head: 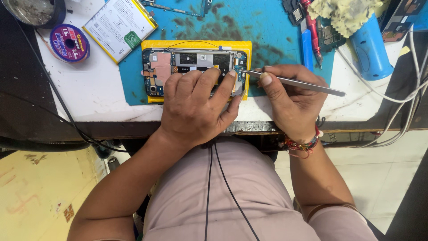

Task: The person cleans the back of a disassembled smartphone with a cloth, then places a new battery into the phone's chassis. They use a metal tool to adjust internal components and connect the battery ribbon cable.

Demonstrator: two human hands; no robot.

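Flat white battery pack (119, 27) with yellow edging and a small green sticker lies tilted on my bench (89, 89), upper left. Just left of it, a round purple spool (69, 43) with a printed label. No lit screens visible.

Left hand (196, 107) steadies opened phone (191, 67); right hand (292, 100) grips tweezers (294, 82).

Bare white bench (96, 89) is left open to the left of the opened phone (191, 67). The far right is crowded by a blue heat tool (370, 51), a red screwdriver (312, 27) and white cables (392, 102).
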